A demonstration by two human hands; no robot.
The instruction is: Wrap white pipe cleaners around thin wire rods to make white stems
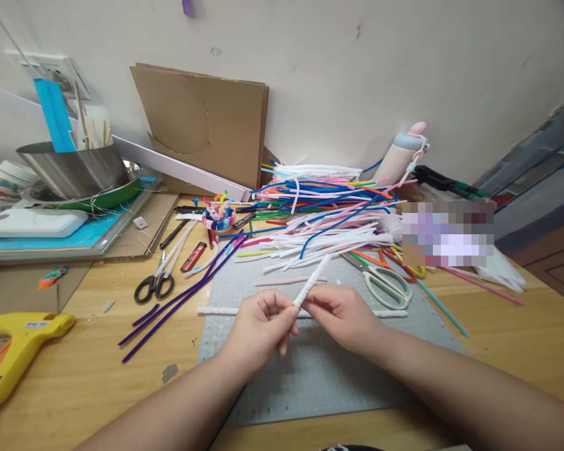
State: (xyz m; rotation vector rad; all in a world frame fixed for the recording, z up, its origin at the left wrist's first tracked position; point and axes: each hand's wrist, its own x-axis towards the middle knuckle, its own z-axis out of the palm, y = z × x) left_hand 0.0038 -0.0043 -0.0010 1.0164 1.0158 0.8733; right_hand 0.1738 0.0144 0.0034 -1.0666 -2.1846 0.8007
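A short white twisted pipe cleaner piece stands slanted up and to the right between my hands. My left hand pinches its lower end between thumb and fingers. From the other side, my right hand closes its fingertips at the same spot, touching the piece; the exact grip is partly hidden. Behind both hands a long white pipe cleaner lies across the grey cutting mat, its middle covered by my hands. A thin pink pipe cleaner lies just beyond them.
A heap of coloured pipe cleaners spreads at the back. Green-handled scissors lie right, black-handled scissors left, near purple pipe cleaners. A yellow glue gun rests far left. A bottle and cardboard stand against the wall.
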